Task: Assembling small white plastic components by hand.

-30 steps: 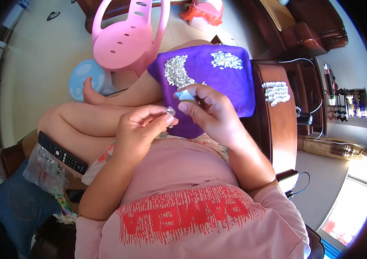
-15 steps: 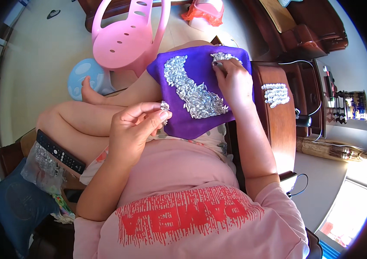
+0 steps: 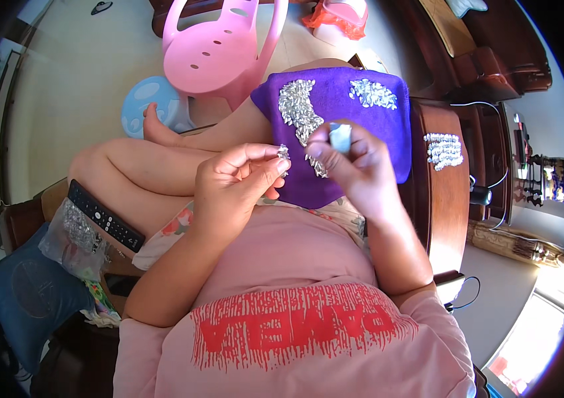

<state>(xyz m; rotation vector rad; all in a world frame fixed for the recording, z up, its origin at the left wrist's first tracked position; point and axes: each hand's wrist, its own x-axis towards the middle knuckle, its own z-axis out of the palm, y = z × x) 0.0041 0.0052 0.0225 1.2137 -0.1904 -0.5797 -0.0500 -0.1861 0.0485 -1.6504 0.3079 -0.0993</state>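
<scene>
My left hand (image 3: 232,186) pinches a small cluster of silvery beads (image 3: 283,156) between thumb and index finger. Just to its right, my right hand (image 3: 367,176) is raised with curled fingers, the thumb pressed toward the index finger. A pale blue-grey piece (image 3: 340,138) shows at its fingers; blur hides whether it is held or worn. Both hands are over the near part of a purple cloth (image 3: 335,96) on my lap. A long pile of shiny, grain-shaped silver beads (image 3: 298,109) lies on the cloth, partly behind my right hand. A smaller pile (image 3: 373,94) sits at the far right.
Beaded silver strips (image 3: 443,151) lie on the wooden armrest (image 3: 438,212) at right. On the left are a black remote control (image 3: 106,215), a clear bag of silvery pieces (image 3: 73,232) and a blue cushion (image 3: 26,298). A pink chair (image 3: 212,56) and blue stool (image 3: 152,109) stand ahead.
My right hand has left the smaller bead pile and come nearer, toward my left hand. My left hand keeps its pinch on the bead cluster. The whole view has shifted slightly.
</scene>
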